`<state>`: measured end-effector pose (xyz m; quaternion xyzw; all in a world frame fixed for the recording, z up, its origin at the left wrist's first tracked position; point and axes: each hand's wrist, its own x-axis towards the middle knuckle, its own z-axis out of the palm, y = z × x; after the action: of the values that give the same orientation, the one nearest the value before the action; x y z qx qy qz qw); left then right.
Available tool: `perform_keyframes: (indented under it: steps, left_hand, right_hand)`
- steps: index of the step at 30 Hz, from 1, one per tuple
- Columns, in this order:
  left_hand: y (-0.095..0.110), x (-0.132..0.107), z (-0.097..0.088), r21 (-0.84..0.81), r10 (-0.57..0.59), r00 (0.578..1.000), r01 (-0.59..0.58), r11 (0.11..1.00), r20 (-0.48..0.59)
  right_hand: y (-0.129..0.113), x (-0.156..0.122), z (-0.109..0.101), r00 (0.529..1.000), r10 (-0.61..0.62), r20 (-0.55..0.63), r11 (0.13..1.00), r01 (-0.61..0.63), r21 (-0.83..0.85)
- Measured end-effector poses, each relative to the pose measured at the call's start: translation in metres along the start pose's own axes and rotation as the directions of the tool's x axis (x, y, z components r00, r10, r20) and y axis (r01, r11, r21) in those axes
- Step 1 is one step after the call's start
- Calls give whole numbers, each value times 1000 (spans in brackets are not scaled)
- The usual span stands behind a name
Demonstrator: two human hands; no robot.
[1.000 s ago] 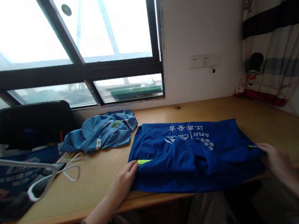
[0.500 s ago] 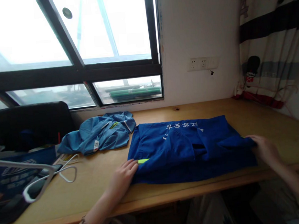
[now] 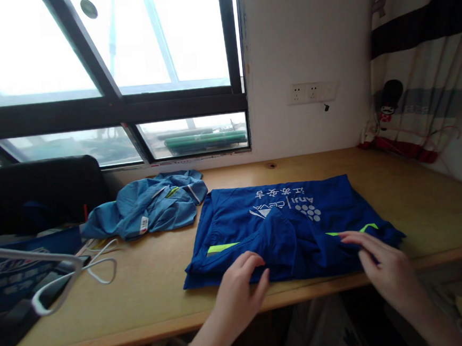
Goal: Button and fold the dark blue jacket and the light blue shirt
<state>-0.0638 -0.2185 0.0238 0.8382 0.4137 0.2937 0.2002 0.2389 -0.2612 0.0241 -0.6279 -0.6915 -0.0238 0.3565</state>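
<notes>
A royal-blue work jacket (image 3: 234,210) lies folded on the wooden desk (image 3: 151,275), with white lettering and a logo on its upper part. Yellow-green strips show at its left and right, and its near part is bunched up. My left hand (image 3: 243,284) is over the near edge, left of the middle, with thumb and fingers apart and nothing held. Over the jacket's right part, my right hand (image 3: 386,262) is open with curved fingers, close by the right strip. Whether the fingertips touch the fabric I cannot tell.
A crumpled lighter-blue garment (image 3: 145,206) lies left of the jacket. Further left are a white cable (image 3: 112,267), a white curved bar (image 3: 37,303), a dark-blue printed bag (image 3: 18,269) and a black object (image 3: 44,187). The window is behind; a curtain (image 3: 407,74) hangs at right.
Both hands have left the jacket's side edges and moved inward over its near part. The bunched fabric lies lower, so the white logo shows. The view has shifted slightly.
</notes>
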Motion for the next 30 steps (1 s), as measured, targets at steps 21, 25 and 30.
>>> perform_keyframes:
  steps: [21,25,30]
  left_hand:
    - [-9,11,27,-894,-531,785,435,108,318]
    - [-2,17,28,-873,-506,841,382,302,193]
    - [-2,26,16,-758,-470,881,346,553,60]
  right_hand:
    - [10,0,67,780,609,140,521,-527,672]
    - [9,5,60,753,652,94,468,-496,731]
    - [21,21,46,702,704,-109,517,-400,757]
